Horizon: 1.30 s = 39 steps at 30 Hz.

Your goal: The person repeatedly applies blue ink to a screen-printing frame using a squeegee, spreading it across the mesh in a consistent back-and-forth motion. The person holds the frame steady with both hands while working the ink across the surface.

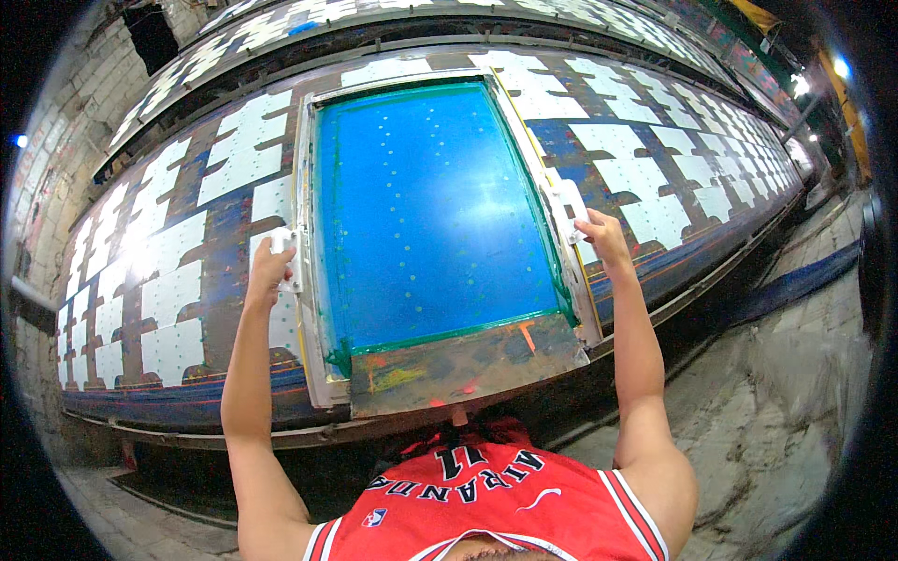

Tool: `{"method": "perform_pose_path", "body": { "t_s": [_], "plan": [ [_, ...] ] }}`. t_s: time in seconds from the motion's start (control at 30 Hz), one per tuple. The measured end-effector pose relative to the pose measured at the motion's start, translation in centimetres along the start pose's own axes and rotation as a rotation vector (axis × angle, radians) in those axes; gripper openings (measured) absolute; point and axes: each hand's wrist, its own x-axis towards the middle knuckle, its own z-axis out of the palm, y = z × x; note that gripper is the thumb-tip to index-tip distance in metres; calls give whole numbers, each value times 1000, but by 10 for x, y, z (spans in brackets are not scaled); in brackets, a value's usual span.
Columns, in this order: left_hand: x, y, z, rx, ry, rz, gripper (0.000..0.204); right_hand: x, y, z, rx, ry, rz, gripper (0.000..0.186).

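A large screen printing frame (308,178) lies over the long table, its blue mesh (421,215) dotted with rows of small pale spots and edged with green ink. My left hand (269,271) is closed round a white handle (282,245) on the frame's left side. On the opposite side, my right hand (606,239) grips a second white handle (569,208), fingers curled over it. A paint-stained board (458,366) spans the frame's near end. White fabric pieces (173,351), printed with small green dots, lie on the table left and right of the frame.
The stained table (234,224) runs far to both sides, with more cut white pieces (638,192) in rows. Behind it stands another table (271,42) covered likewise. A block wall (70,122) rises at left; concrete floor (748,393) and a dark blue cloth (795,280) are at right.
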Motion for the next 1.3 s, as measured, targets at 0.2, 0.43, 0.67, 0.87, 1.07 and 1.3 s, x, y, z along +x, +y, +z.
{"method": "perform_pose_path", "body": {
  "t_s": [0.2, 0.43, 0.67, 0.87, 1.07, 1.3],
  "plan": [
    [-26, 7, 110, -37, -10, 2, 31, 53, 47, -93, -61, -12, -2, 37],
    [-42, 2, 179, 1, 137, -37, 32, 80, 94, -139, 42, -48, 81, 35],
    [-42, -12, 199, -29, 242, 1, 21, 88, 117, -150, 79, -84, 43, 35],
    [-47, -29, 204, 50, 315, 35, 16, 82, 125, -155, 70, -85, 104, 43],
    [-44, -41, 207, 83, 329, 102, 16, 79, 132, -158, 64, -76, 86, 39],
    [-45, -47, 209, 60, 342, 44, 17, 82, 134, -161, 17, -47, 117, 32]
  ]
}}
